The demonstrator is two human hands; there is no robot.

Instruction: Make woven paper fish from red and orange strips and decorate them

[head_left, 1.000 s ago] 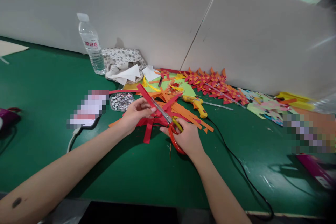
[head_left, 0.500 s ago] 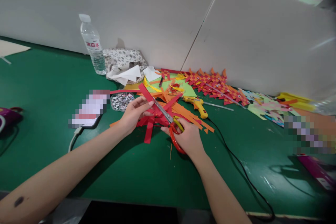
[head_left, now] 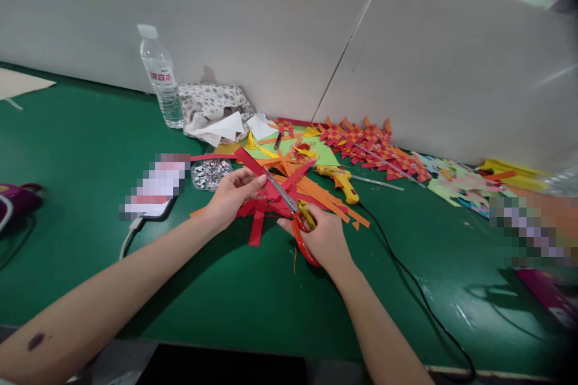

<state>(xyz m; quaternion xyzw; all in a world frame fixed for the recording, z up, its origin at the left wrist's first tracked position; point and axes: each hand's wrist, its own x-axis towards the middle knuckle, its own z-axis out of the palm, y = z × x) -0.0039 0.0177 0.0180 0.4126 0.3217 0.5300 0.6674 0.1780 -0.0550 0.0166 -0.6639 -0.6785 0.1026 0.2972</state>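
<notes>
Between its thumb and fingers, my left hand (head_left: 237,195) pinches a red paper strip (head_left: 248,160) that slants up to the left. My right hand (head_left: 327,233) grips scissors (head_left: 289,200) with red and yellow handles. Their blades point up and left, lying against the strip beside my left thumb; whether they cut into it I cannot tell. Below both hands lies a heap of red strips (head_left: 257,225) and orange strips (head_left: 327,194). A yellow glue gun (head_left: 344,185) rests just beyond my right hand.
Woven red-orange paper pieces (head_left: 361,144) lie along the grey partition (head_left: 271,30). A water bottle (head_left: 162,81), a patterned tissue pouch (head_left: 214,102), a phone (head_left: 156,186) with its cable and a tray of small googly eyes (head_left: 210,174) stand left. A black cord (head_left: 406,271) crosses the green table on the right.
The red strip's upper end has dipped slightly down and to the left. Both hands keep nearly the same place and grip; the whole view has shifted a little.
</notes>
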